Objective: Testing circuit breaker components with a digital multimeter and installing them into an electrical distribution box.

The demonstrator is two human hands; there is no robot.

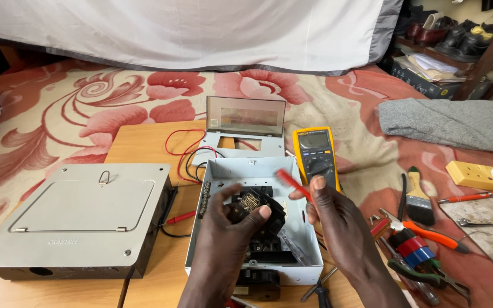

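My left hand (232,228) holds a black circuit breaker (256,208) above an open grey metal enclosure (219,171) on a wooden board. My right hand (335,219) grips a red-handled tool (292,183), blurred, its tip pointing up and left near the breaker. More black breakers (263,248) sit inside the enclosure. A yellow multimeter (315,154) lies just behind my right hand, with red and black leads (181,151) looping to the left.
A closed grey metal box (81,219) lies at the left. The enclosure's cover (245,131) leans behind it. At the right lie pliers (429,234), tape rolls (413,246), a brush (417,197), a yellow socket block (475,175) and a folded grey cloth (449,122).
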